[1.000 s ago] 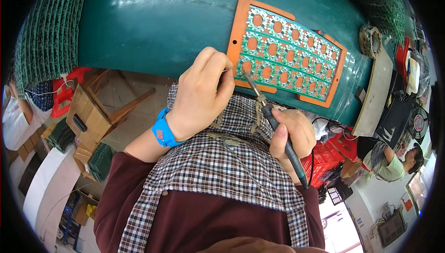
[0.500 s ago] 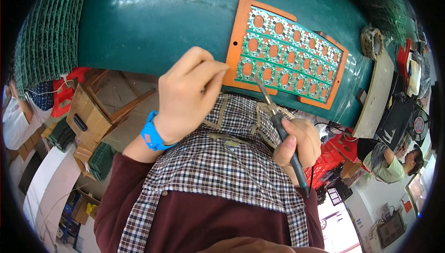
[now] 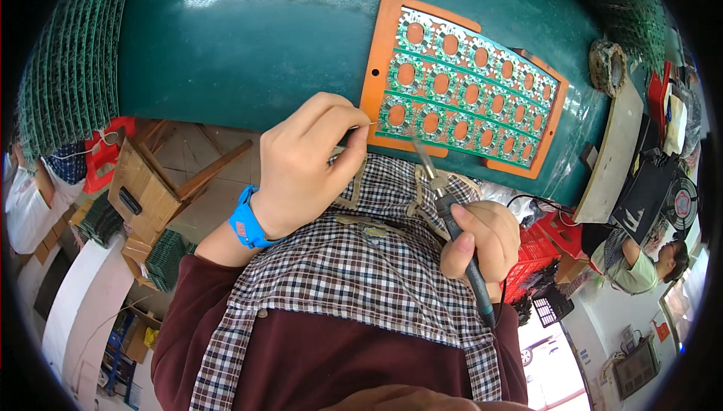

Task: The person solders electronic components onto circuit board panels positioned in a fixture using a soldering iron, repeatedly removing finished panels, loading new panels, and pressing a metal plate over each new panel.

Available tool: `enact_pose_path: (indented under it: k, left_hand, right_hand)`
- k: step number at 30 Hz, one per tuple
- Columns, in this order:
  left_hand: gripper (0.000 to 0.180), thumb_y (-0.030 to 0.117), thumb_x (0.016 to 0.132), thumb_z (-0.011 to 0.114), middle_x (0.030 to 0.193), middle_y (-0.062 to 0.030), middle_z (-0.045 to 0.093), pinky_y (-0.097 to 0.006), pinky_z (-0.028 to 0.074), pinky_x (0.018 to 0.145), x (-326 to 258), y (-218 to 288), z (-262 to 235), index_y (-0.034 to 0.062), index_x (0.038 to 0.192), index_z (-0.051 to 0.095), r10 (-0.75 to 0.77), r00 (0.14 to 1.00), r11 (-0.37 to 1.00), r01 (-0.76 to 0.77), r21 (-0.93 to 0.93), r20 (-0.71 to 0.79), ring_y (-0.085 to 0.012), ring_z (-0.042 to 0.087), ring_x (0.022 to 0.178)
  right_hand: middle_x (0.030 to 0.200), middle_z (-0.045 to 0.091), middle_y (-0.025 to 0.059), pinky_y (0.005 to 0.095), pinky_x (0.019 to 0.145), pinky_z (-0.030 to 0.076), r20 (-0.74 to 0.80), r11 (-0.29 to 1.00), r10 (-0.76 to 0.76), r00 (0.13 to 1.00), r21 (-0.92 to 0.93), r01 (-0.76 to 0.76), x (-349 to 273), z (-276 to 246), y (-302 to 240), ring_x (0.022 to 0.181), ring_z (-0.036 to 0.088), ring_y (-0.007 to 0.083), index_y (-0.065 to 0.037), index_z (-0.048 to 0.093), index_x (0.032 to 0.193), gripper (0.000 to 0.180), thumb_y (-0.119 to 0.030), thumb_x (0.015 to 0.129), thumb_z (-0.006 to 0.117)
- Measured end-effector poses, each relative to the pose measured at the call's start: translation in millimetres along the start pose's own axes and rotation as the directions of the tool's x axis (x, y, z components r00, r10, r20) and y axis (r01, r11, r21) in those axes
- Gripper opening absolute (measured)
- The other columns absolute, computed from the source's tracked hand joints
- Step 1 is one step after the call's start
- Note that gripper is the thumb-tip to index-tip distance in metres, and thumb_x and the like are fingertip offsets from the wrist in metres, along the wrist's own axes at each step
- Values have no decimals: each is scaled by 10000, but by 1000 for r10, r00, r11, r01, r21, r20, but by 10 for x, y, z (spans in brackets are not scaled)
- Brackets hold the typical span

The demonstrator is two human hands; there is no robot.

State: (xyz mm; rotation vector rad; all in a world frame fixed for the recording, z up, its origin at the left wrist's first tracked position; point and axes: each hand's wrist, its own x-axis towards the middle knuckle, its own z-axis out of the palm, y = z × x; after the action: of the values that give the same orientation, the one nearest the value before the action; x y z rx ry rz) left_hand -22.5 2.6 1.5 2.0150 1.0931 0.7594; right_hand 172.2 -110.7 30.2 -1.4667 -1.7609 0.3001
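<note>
My right hand (image 3: pixel 484 242) is wrapped round the dark handle of a soldering iron (image 3: pixel 456 223), its metal tip slanting up and left towards the near edge of the circuit board panel (image 3: pixel 444 70). The panel is green with rows of ring-shaped boards and lies in an orange frame (image 3: pixel 371 95) on the table. At the frame's lower left corner, my left hand (image 3: pixel 305 159), with a blue band on its wrist, is closed in a pinch. A short bit of thin wire (image 3: pixel 373 123) pokes out of its fingertips, over the frame's edge; the rest is hidden.
The table (image 3: pixel 248 50) is green. Stacked green boards (image 3: pixel 71 65) stand at its left end. A round holder (image 3: pixel 607 67) and a plank (image 3: pixel 610 147) are at the right. Beyond, a seated person (image 3: pixel 636 264) is near a fan (image 3: pixel 680 200); another person's arm (image 3: pixel 34 189) shows at far left.
My left hand has lowered slightly, and the thin wire now shows at its fingertips. The soldering iron's tip has moved a little down and left, off the panel's edge.
</note>
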Motion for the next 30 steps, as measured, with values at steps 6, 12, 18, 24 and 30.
enact_pose_path:
  k: [6,12,18,24,30]
  left_hand:
    - [145,-55,730,673,857,-99,598,-306,492,583,-26,40,42,-2,853,617,-19,999,999,18,39,27,-240,618,695]
    - [161,-61,714,682,853,-93,587,-311,487,563,-34,51,62,6,845,616,-5,1000,998,5,60,4,-234,614,681]
    - [166,-63,699,686,854,-90,583,-311,485,555,-12,79,54,9,836,624,10,1000,994,-13,105,27,-230,610,670]
    - [121,-11,710,682,785,-66,556,-326,474,556,-2,18,-112,37,792,606,7,1000,988,-3,152,-25,-222,588,654]
    - [57,-26,815,637,756,-21,527,-234,278,485,238,-25,-323,12,839,602,-143,956,976,179,123,-256,-86,369,558]
  right_hand:
    - [695,606,88,297,489,465,23,996,23,999,85,-25,17,99,43,564,601,203,29,657,874,164,-67,768,577]
    - [694,610,81,297,505,475,13,995,52,999,81,-53,7,141,49,567,602,201,18,669,888,167,-76,779,584]
    - [690,607,78,299,513,479,9,997,36,999,62,-36,14,168,49,572,605,203,18,669,891,173,-78,774,585]
    - [726,636,110,324,525,497,-239,997,-3,971,-74,-16,34,-17,61,581,611,211,15,635,822,144,-80,803,529]
    - [920,618,154,324,721,479,-549,812,132,826,-418,-407,214,-543,802,843,598,220,27,628,1092,255,-122,893,570]
